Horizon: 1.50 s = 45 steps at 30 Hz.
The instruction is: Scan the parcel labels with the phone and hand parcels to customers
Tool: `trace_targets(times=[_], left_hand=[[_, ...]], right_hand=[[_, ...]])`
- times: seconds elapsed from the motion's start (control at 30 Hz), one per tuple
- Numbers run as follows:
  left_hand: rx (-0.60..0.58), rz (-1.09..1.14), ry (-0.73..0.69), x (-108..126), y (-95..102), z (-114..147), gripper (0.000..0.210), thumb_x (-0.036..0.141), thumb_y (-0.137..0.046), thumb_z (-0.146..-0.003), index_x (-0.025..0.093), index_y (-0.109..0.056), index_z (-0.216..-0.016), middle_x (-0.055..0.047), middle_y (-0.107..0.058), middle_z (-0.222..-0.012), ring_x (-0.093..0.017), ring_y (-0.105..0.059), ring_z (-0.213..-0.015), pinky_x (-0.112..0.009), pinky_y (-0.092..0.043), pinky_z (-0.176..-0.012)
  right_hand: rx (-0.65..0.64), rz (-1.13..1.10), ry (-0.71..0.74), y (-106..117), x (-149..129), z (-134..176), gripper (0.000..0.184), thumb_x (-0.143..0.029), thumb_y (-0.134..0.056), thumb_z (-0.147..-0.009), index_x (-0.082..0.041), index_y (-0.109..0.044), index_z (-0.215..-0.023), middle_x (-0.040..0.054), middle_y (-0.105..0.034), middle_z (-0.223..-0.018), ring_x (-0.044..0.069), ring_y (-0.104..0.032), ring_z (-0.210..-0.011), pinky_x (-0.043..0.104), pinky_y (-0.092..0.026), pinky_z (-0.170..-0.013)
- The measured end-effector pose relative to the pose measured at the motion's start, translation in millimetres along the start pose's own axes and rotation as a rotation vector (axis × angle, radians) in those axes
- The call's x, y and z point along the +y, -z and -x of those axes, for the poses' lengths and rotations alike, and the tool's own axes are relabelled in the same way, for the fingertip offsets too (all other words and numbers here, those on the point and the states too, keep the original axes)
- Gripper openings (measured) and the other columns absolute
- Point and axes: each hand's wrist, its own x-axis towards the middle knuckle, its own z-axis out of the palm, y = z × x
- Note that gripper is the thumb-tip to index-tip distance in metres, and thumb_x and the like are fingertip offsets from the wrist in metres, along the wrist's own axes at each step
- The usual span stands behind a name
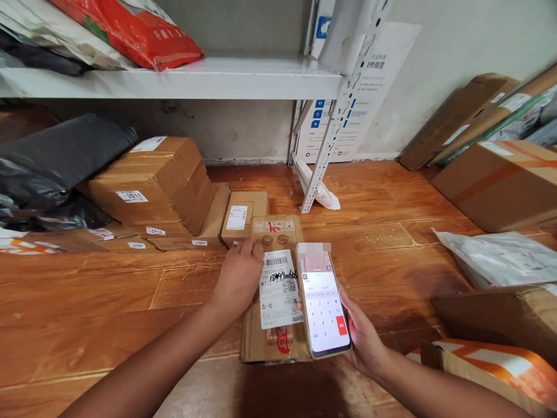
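Brown cardboard makes up the long box point(251, 334) between the two hands, flat on the floor point(183, 284). It has sharp corners, and red marks show near both ends. A smooth white label point(278, 290) is stuck on top, just right of the left hand point(241, 273). It has a striped bar code, a square code, "6-6" and a row of black numbers written by hand.

The left hand has its fingers bent in at the box's left edge; the tips are hidden, so I cannot tell if it grips anything. The right hand point(365, 334) is curled around a phone point(326, 313), over the box's right side. Its bright screen shows number keys, "ABC" and one red key.

Just past the left hand is a small box point(259, 203) with a white label. Farther left of that hand, a bigger box point(174, 174) has a sticker that looks like "2011", and a shiny black bag point(73, 151) leans on it. Well past both hands is a white metal shelf point(261, 81) with a crinkly red bag point(148, 40). Out to the right of the right hand sits a box with orange stripes point(500, 186).
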Motion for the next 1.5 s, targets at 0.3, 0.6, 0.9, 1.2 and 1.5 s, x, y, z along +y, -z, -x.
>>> trace_targets(times=[0.3, 0.6, 0.9, 1.2, 1.5], left_hand=[[0.009, 0.434, 0.109, -11.5, -3.6, 4.5, 0.012, 0.024, -0.047, -0.092, 0.018, -0.054, -0.099, -0.004, -0.065, -0.090, -0.019, -0.062, -0.079, -0.031, -0.048, -0.070], [0.085, 0.040, 0.021, 7.6, 4.3, 4.3, 0.020, 0.015, -0.043, -0.091, 0.014, -0.059, -0.102, -0.010, -0.068, -0.095, -0.026, -0.063, -0.090, -0.045, -0.047, -0.088], [0.141, 0.303, 0.045, 7.4, -5.7, 10.2, 0.012, 0.009, -0.039, -0.088, 0.018, -0.047, -0.090, -0.006, -0.062, -0.085, -0.020, -0.060, -0.078, -0.037, -0.050, -0.080], [0.083, 0.684, 0.175, -14.5, -2.8, 7.8, 0.032, 0.019, -0.062, -0.080, 0.021, -0.055, -0.112, -0.002, -0.058, -0.103, -0.012, -0.060, -0.079, -0.028, -0.049, -0.077], [0.039, 0.296, 0.096, -0.7, 4.8, 7.2, 0.020, 0.024, -0.043, -0.093, 0.019, -0.062, -0.088, -0.004, -0.063, -0.090, -0.019, -0.059, -0.081, -0.032, -0.042, -0.071]], right_hand=[[-0.052, -0.060, -0.006, 0.8, 0.0, -0.1, 0.037, -0.042, -0.057, -0.089, -0.032, -0.057, -0.125, 0.0011, -0.066, -0.123, 0.027, -0.054, -0.122, 0.044, -0.043, -0.101], [-0.024, -0.018, 0.022, 0.0, 1.3, -0.6, 0.036, -0.043, -0.060, -0.087, -0.033, -0.060, -0.121, 0.0017, -0.066, -0.124, 0.027, -0.054, -0.122, 0.046, -0.041, -0.103], [0.000, 0.040, 0.052, -2.3, 0.5, 1.0, 0.039, -0.045, -0.062, -0.085, -0.033, -0.059, -0.122, 0.0018, -0.069, -0.118, 0.029, -0.058, -0.117, 0.047, -0.042, -0.102], [-0.025, 0.010, 0.019, -4.9, -0.8, 1.7, 0.040, -0.044, -0.061, -0.086, -0.034, -0.056, -0.124, 0.0008, -0.067, -0.122, 0.029, -0.058, -0.116, 0.046, -0.046, -0.097], [0.003, 0.044, 0.037, -7.2, -1.0, 2.0, 0.044, -0.046, -0.064, -0.083, -0.032, -0.056, -0.124, 0.0024, -0.068, -0.119, 0.030, -0.060, -0.114, 0.046, -0.046, -0.096]])
